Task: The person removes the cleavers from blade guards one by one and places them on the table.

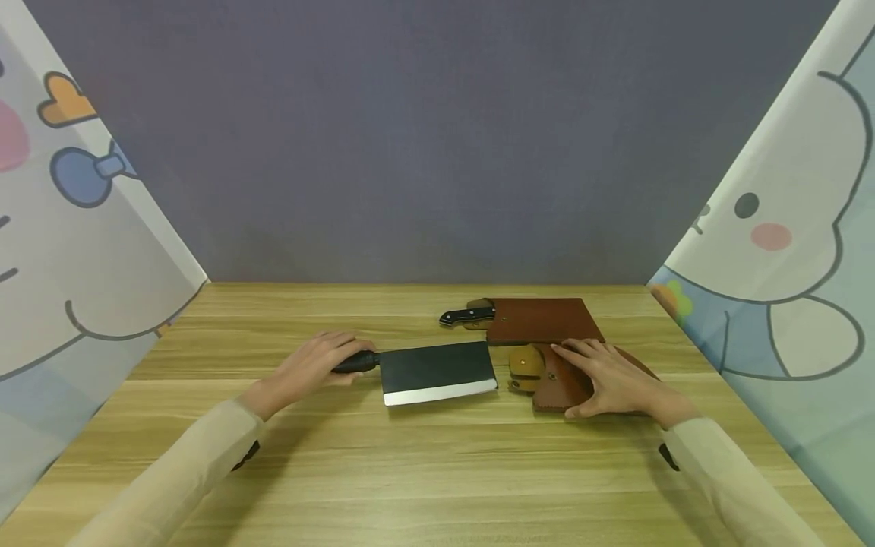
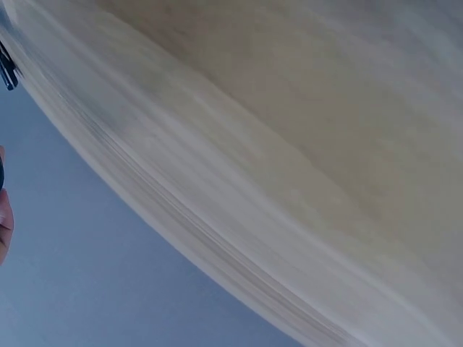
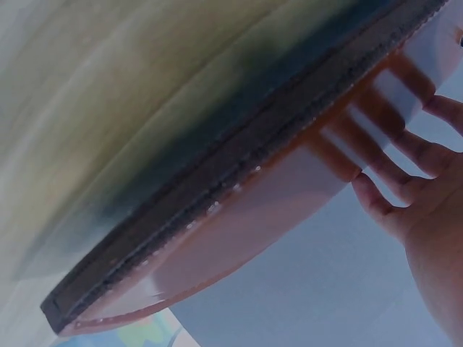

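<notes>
In the head view my left hand grips the black handle of a cleaver. Its dark rectangular blade points right and has a bright cutting edge along the near side. On the right, my right hand rests on a brown leather knife sheath with a tan snap strap at its left end. Spread fingertips meet the sheath's glossy face in the right wrist view. Only a sliver of the left hand shows at the left wrist view's edge.
Behind the right hand lies a second brown sheath, with a black riveted knife handle sticking out to its left. All rest on a wood-grain table. A grey panel stands at the back, cartoon-printed panels at both sides.
</notes>
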A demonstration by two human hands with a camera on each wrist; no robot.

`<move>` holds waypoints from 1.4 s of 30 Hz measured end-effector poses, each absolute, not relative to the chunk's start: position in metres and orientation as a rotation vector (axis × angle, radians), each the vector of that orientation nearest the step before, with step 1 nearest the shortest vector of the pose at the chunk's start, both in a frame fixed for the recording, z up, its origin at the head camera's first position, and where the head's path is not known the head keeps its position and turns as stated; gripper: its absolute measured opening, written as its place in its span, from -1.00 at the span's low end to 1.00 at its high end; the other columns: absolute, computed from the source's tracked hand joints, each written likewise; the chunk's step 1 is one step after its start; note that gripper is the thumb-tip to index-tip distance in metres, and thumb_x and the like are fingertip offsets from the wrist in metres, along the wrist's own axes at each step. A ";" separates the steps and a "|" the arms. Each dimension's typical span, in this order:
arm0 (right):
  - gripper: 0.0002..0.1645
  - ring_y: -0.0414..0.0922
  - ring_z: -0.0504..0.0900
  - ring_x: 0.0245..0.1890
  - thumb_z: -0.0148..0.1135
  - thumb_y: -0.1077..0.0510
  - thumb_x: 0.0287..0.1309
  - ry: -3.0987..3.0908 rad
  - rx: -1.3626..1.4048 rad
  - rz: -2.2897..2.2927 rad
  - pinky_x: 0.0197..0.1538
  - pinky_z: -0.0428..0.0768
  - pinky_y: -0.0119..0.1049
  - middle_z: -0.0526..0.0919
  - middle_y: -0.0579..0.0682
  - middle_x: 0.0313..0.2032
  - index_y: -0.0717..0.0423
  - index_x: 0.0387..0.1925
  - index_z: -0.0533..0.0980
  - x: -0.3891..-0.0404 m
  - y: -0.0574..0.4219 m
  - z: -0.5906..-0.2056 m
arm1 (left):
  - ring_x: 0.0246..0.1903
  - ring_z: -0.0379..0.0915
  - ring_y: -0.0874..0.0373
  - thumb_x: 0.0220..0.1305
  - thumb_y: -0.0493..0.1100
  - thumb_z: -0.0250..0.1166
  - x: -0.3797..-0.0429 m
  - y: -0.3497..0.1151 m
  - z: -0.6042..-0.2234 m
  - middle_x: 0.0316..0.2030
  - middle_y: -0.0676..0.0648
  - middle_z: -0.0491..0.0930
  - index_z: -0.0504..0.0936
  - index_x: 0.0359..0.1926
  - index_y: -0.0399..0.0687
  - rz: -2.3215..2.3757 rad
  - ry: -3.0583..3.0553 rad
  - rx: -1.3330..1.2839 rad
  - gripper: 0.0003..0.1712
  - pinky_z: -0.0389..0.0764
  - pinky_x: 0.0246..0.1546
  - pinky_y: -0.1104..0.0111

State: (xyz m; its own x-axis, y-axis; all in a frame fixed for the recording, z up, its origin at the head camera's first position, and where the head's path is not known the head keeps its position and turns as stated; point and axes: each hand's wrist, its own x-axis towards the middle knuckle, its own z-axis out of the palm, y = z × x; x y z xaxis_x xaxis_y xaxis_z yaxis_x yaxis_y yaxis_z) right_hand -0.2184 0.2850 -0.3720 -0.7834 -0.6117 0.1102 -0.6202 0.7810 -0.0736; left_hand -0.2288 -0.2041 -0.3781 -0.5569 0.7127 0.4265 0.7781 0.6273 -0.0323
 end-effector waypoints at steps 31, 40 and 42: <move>0.24 0.31 0.23 0.22 0.33 -0.44 -0.33 -2.892 1.103 0.203 0.10 0.21 0.35 0.25 0.25 0.26 0.14 0.32 0.18 -0.219 0.265 -0.376 | -0.23 0.53 0.09 -0.08 -0.03 0.42 -0.215 -0.247 -0.390 -0.21 0.03 0.58 0.53 0.02 0.02 -0.227 -2.443 -1.186 -0.44 0.52 -0.20 0.02; 0.24 0.30 0.24 0.21 0.33 -0.45 -0.34 -2.880 1.128 0.180 0.09 0.22 0.34 0.26 0.26 0.25 0.14 0.31 0.19 -0.220 0.261 -0.378 | -0.23 0.52 0.16 -0.06 -0.03 0.42 -0.213 -0.249 -0.394 -0.22 0.12 0.57 0.53 0.02 0.06 -0.233 -2.462 -1.197 -0.46 0.53 -0.16 0.05; 0.23 0.29 0.25 0.21 0.32 -0.45 -0.33 -2.877 1.140 0.173 0.10 0.22 0.33 0.26 0.25 0.25 0.14 0.31 0.20 -0.221 0.260 -0.379 | -0.23 0.51 0.16 -0.05 -0.02 0.41 -0.213 -0.249 -0.395 -0.21 0.11 0.57 0.53 0.02 0.07 -0.234 -2.467 -1.204 -0.46 0.52 -0.15 0.04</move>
